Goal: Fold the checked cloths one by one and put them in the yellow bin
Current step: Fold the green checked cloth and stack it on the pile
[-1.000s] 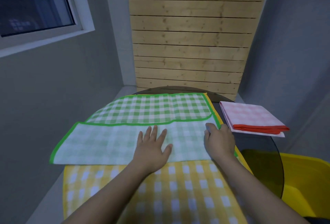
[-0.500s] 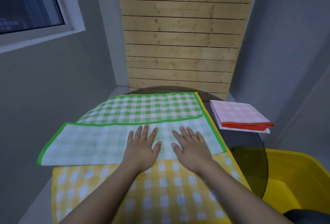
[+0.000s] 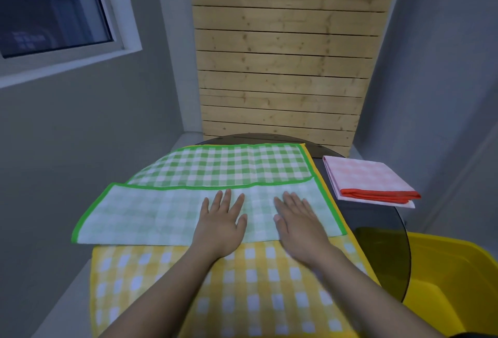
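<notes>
A green checked cloth (image 3: 221, 168) lies on the round table with its near part folded over, the pale underside (image 3: 151, 211) facing up. My left hand (image 3: 222, 223) and my right hand (image 3: 299, 220) rest flat on that folded flap, fingers spread, holding nothing. Under the green cloth a yellow checked cloth (image 3: 242, 292) is spread out toward me. A folded red checked cloth (image 3: 366, 180) sits on the table at the right. The yellow bin (image 3: 455, 281) stands at the lower right beside the table.
The dark glass round table (image 3: 382, 240) shows at the right between the cloths and the bin. A wooden plank panel (image 3: 283, 54) rises behind the table between grey walls. A window (image 3: 51, 11) is at the upper left.
My right hand left the flap's right edge, where it was one second ago, and moved left to lie flat beside my left hand. The left hand stayed put.
</notes>
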### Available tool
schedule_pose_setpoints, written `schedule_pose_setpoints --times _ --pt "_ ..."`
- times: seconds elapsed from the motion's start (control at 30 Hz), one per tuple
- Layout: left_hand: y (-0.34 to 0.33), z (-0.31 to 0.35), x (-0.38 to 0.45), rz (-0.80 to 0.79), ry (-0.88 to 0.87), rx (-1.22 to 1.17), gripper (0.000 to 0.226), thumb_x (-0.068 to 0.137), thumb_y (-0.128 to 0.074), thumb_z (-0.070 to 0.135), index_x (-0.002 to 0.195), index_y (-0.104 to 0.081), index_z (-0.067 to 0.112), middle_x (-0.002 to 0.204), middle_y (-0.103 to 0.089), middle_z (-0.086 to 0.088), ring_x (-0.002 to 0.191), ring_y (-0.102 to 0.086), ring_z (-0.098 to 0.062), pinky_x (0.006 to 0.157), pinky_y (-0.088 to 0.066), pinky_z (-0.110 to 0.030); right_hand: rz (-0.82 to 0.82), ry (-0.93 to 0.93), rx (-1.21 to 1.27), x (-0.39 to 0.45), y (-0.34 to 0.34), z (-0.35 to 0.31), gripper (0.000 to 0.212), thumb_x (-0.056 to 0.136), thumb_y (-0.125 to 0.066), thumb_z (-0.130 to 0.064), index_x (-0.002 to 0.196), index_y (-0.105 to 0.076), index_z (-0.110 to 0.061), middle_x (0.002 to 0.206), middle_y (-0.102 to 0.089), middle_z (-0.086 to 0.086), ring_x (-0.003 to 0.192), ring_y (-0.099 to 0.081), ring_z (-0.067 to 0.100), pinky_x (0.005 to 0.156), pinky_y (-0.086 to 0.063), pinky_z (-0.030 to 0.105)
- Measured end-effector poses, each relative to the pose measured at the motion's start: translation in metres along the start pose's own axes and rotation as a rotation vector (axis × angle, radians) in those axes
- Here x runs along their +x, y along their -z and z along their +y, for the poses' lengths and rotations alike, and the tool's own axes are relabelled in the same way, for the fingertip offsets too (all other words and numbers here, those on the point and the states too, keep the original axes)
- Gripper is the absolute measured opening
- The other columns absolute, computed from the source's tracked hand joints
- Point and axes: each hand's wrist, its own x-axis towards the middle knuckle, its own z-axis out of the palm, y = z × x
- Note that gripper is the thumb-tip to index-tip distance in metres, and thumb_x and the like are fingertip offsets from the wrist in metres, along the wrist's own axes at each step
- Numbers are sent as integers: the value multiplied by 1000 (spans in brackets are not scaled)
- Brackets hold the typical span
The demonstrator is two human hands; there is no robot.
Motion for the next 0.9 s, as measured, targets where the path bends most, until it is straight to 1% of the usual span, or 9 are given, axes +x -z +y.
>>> schedule_pose_setpoints --times 0.1,0.23,0.37,0.53,0.6,0.67,0.73,0.8,0.9 --pt "4 0 -1 -10 -27 -10 54 100 -11 40 151 3 28 160 9 -2 147 13 -19 119 9 -42 -29 112 43 5 -14 -23 51 101 -14 -37 150 -9 -24 159 -1 -1 146 7 11 118 9 30" --pt "7 -22 -12 -20 -60 0 54 100 -11 41 151 1 28 160 9 2 147 12 -14 119 8 -40 -32 80 -42 6 -19 -25 53 98 -12 -43 149 -8 -30 159 0 -4 145 7 9 118 8 32" --pt "14 -77 -35 -12 41 5 66 88 3 56 150 1 34 160 8 6 147 11 -13 118 8 -40 -32 78 -33 4 -18 -28 60 91 -8 -47 149 -11 -32 159 -2 -6 145 6 9 118 6 32" --pt "22 -119 -56 -10 146 -5 55 96 -12 54 149 0 41 159 8 9 146 12 -13 117 9 -47 -8 40 -14 7 -17 -37 50 97 -22 -35 147 -22 -26 158 -13 -1 146 -4 15 119 -2 36" --pt "22 -120 -58 -9 147 -17 55 96 -12 56 148 0 42 159 9 9 146 12 -13 117 10 -49 43 22 -28 9 -17 -46 57 88 -16 -39 138 -36 -21 148 -31 4 140 -21 20 114 -14 37" --pt "21 -119 -57 -10 144 -25 55 96 -11 55 148 0 42 159 9 9 146 13 -13 116 10 -50 91 7 -60 12 -17 -54 63 75 -9 -44 120 -46 -18 124 -46 2 121 -38 23 102 -27 34" --pt "22 -119 -57 -20 144 -32 55 96 -12 54 149 1 41 159 10 8 146 14 -13 116 11 -51 81 -37 -90 16 -16 -61 58 76 -12 -45 114 -46 -17 115 -47 1 110 -41 23 96 -30 33" --pt "23 -118 -56 -34 149 -43 56 97 -13 54 149 -1 40 160 9 7 146 14 -15 116 11 -52 79 -63 -116 21 -16 -65 50 84 -21 -48 114 -45 -15 115 -48 3 109 -42 24 97 -30 34" --pt "30 -113 -50 22 154 -97 55 97 -21 52 149 -19 34 160 -8 0 148 1 -17 116 9 -52 123 -74 -66 31 -13 -68 44 89 -28 -47 113 -48 -15 115 -49 3 110 -43 24 98 -30 34"
